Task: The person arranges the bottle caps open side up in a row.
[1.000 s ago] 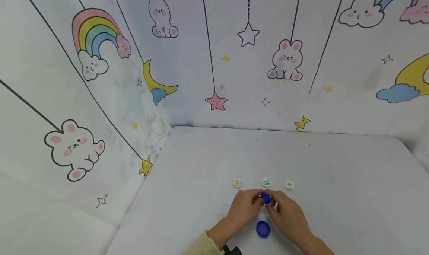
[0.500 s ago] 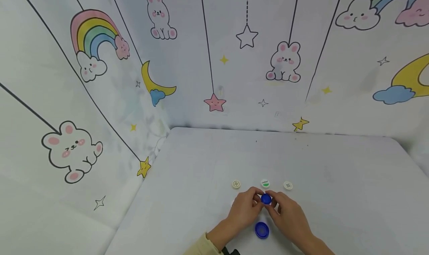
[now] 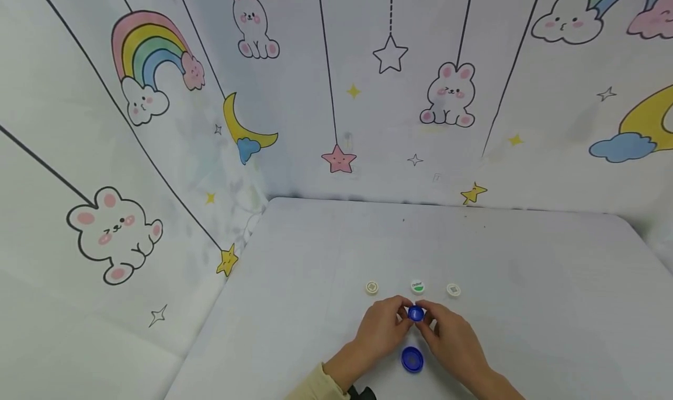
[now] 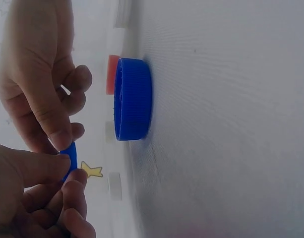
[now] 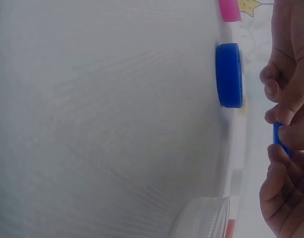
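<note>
A small blue bottle cap (image 3: 416, 313) is held up between my two hands, its rimmed side facing the head camera. My left hand (image 3: 382, 326) pinches its left edge with thumb and fingers. On the other edge, my right hand (image 3: 453, 337) grips it between thumb and fingertips. Edge-on in the left wrist view, the small cap (image 4: 71, 159) is partly covered by the fingers. A larger blue cap (image 3: 412, 360) lies on the table nearer the body, with its ridged side wall (image 4: 134, 99) plain in the left wrist view.
Beyond the hands lie a cream cap (image 3: 372, 287), a white cap with green print (image 3: 417, 287) and a whitish cap (image 3: 453, 290). The wrist views also show a red cap (image 4: 112, 74), a pink one (image 5: 230, 10) and a clear plastic lid (image 5: 201, 220).
The small blue cap has turned between the fingers: half a second ago its smooth face showed, now its rimmed side. Both hands stay in nearly the same place; the other caps lie still.
</note>
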`<state>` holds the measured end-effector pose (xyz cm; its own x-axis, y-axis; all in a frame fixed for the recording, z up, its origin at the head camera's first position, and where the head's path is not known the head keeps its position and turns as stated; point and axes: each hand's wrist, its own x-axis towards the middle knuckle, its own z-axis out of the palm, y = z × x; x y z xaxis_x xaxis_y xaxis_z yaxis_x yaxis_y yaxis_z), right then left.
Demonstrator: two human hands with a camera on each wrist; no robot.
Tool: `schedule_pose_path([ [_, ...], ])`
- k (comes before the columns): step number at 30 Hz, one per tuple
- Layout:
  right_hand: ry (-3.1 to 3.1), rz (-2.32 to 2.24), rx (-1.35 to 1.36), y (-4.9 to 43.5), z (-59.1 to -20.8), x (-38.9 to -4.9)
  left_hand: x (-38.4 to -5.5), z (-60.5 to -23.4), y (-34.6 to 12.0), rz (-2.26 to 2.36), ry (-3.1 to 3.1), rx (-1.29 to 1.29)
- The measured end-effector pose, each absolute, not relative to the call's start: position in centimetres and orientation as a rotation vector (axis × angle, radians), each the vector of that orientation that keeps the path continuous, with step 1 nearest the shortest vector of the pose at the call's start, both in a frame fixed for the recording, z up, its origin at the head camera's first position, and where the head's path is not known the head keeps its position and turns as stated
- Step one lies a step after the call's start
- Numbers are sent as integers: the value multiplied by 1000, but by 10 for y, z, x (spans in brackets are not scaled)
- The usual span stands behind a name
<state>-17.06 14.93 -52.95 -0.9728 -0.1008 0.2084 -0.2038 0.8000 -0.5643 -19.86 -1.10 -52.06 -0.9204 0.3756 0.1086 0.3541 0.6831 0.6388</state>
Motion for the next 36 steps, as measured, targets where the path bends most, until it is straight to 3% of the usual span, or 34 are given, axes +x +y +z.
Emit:
schedule_pose_path([
  [36,-3065,869,266,144,-540,-174,-196,-528,-8,557,2920,677],
])
